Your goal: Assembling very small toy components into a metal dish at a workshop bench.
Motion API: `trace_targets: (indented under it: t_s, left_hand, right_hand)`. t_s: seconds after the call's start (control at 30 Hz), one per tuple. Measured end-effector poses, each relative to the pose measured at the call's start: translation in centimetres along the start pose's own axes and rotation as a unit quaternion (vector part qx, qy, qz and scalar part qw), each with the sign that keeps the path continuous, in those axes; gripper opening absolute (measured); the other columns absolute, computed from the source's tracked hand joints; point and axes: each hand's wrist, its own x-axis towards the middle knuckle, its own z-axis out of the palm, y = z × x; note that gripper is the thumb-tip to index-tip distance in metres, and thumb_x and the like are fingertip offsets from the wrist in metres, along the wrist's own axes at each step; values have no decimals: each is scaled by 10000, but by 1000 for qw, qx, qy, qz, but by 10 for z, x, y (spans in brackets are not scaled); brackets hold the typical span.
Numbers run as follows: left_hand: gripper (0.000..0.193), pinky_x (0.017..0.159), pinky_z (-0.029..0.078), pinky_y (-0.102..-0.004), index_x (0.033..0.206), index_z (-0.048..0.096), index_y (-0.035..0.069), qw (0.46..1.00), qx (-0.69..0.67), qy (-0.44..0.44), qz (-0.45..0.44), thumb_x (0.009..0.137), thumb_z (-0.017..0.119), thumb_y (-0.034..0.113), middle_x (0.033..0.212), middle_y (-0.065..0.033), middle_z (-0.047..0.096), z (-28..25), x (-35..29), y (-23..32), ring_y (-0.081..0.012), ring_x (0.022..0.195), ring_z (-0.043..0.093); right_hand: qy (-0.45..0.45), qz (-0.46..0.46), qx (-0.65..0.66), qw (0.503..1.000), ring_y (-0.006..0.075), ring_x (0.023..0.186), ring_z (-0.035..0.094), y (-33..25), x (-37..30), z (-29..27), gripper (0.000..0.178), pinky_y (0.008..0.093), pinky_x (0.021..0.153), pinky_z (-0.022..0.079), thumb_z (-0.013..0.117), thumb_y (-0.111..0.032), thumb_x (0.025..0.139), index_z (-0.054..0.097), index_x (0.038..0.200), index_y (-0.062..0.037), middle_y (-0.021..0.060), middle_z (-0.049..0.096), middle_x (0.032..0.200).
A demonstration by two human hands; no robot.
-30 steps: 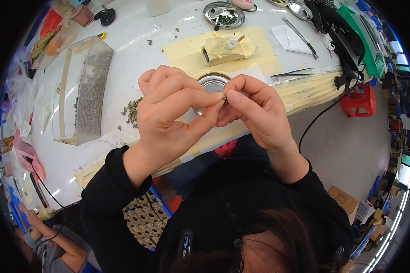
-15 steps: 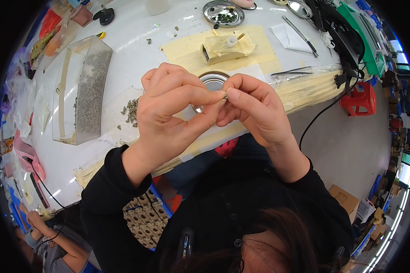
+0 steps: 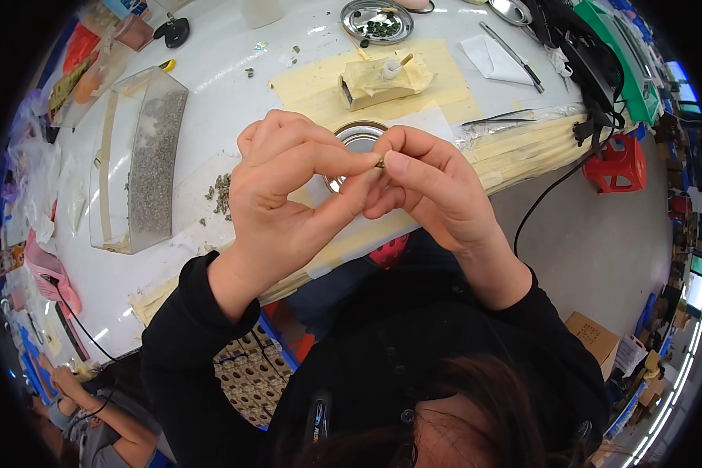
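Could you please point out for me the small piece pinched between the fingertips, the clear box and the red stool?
Small piece (image 3: pixel 380 164): head view, on its exposed part.
Clear box (image 3: pixel 120 183): head view, on its transparent wall.
Red stool (image 3: pixel 629 161): head view, on its side.

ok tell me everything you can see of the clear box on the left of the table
The clear box is long and four-sided, its transparent walls looking like plastic, slightly cloudy in places. A tan strip, probably tape, runs lengthwise along its left side. Many small grey pieces are massed along its right side. It rests on the white table, its length running away from the person; the curved outline may be lens distortion. Neither the left hand nor the right hand touches it.
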Motion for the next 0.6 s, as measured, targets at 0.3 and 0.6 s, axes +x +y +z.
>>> trace_targets:
  t_s: [0.3, 0.6]
  left_hand:
    - [182, 780, 378, -309, 863, 711, 35, 999, 47, -1, 14, 703, 774, -23, 773, -37, 611, -2, 1, 5, -192, 778, 534]
    - [205, 773, 372, -306, 873, 718, 42, 998, 61, 12, 33, 686, 776, -22, 771, -28, 617, -2, 0, 4, -195, 773, 540]
  right_hand:
    - [-10, -12, -11, 1000, 148, 838, 687, 2, 1, -3, 177, 261, 767, 567, 606, -177, 975, 596, 1032, -10, 89, 688, 920]
    - [1, -8, -56, 998, 140, 832, 687, -5, 0, 3, 171, 257, 759, 569, 618, -167, 968, 603, 1010, -2, 80, 683, 898]
